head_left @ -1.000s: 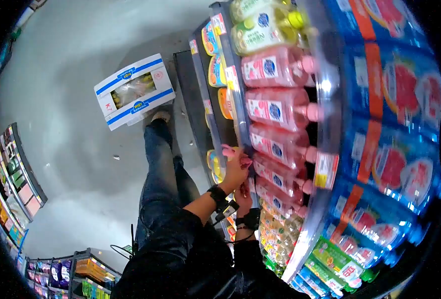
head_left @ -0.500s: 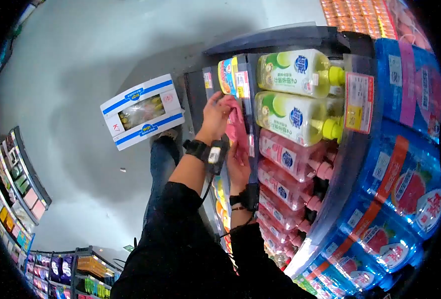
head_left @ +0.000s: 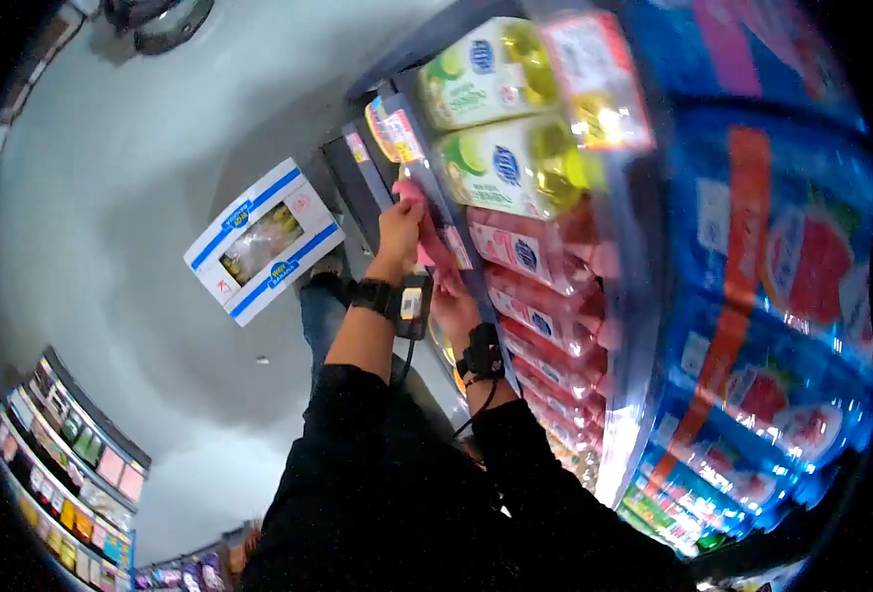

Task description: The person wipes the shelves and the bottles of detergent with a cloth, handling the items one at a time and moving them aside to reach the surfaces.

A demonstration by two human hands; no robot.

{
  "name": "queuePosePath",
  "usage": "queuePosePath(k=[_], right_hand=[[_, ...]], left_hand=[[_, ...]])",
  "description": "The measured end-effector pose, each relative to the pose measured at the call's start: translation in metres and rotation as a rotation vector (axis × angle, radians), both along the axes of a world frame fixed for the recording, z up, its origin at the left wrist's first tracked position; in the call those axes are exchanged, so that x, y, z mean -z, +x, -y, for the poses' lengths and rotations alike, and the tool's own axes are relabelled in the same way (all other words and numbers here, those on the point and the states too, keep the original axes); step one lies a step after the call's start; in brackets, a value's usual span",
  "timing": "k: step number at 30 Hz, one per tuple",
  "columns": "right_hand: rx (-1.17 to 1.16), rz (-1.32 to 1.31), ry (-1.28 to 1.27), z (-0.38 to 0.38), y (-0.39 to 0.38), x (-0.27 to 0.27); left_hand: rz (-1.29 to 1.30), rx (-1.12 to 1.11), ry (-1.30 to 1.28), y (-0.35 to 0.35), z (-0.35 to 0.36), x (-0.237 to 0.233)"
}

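Note:
A pink cloth (head_left: 438, 257) lies against the dark shelf edge with its price tags. My left hand (head_left: 399, 235) is closed on the cloth's upper part, and a bit of pink sticks out beyond the fingers. At the cloth's lower end, my right hand (head_left: 454, 312) has its fingers closed on it, partly hidden. Just right of my hands stand pink pump bottles (head_left: 523, 249) in a row. Above them are yellow-green bottles (head_left: 496, 163) with lime labels. A price tag (head_left: 400, 136) hangs on the shelf edge beyond my left hand.
On the floor to the left rests a white and blue banana box (head_left: 264, 242) with a window. Large blue bottles (head_left: 713, 365) with orange bands fill the upper shelf at right. Other stocked shelves (head_left: 72, 444) stand at lower left. A dark round object (head_left: 170, 25) is at the top.
The view has shifted and turned, so the shelf and box sit further left. Both hands still hold the cloth at the shelf edge.

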State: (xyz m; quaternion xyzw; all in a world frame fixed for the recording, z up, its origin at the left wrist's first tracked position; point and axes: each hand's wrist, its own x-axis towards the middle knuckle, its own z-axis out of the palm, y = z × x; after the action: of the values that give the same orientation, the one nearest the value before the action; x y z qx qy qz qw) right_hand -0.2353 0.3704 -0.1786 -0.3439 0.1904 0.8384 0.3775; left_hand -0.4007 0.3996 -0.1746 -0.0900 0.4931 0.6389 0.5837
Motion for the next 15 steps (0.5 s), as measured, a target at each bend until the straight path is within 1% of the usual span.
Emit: queuePosePath(k=[1,3,4,5,6,7,8,9,12,13,15], right_hand=[[0.026,-0.019,0.019,0.004,0.016,0.000],[0.044,0.257,-0.306,0.019,0.059,0.008],[0.078,0.307,-0.338,0.022,0.063,-0.005],[0.104,0.288,-0.328,0.034,0.087,0.008],[-0.326,0.882,0.219,0.057,0.126,0.041],[-0.764,1.442,0.796,0.077,0.165,0.071],[-1.003,1.380,1.252,0.083,0.206,0.080],[-0.970,1.389,1.251,0.090,0.224,0.073],[-1.233,1.547,1.457,0.109,0.262,0.054],[-1.202,1.554,1.464,0.113,0.278,0.053],[-1.620,1.380,1.228,0.121,0.309,0.050]], left_hand=[[-0.019,0.026,0.019,0.013,0.006,0.002],[-0.209,0.213,-0.045,0.043,0.026,0.017],[-0.499,0.372,-0.047,0.055,0.037,0.015],[-0.792,0.524,-0.043,0.071,0.046,0.013],[-0.807,0.545,-0.025,0.102,0.057,0.031],[-0.483,0.415,-0.015,0.144,0.067,0.062],[-0.161,0.283,-0.007,0.174,0.075,0.075],[-0.177,0.303,0.007,0.191,0.082,0.066],[-0.180,0.459,-0.213,0.236,0.106,0.051],[-0.201,0.466,-0.201,0.247,0.118,0.053],[-0.451,0.486,0.198,0.265,0.138,0.058]])
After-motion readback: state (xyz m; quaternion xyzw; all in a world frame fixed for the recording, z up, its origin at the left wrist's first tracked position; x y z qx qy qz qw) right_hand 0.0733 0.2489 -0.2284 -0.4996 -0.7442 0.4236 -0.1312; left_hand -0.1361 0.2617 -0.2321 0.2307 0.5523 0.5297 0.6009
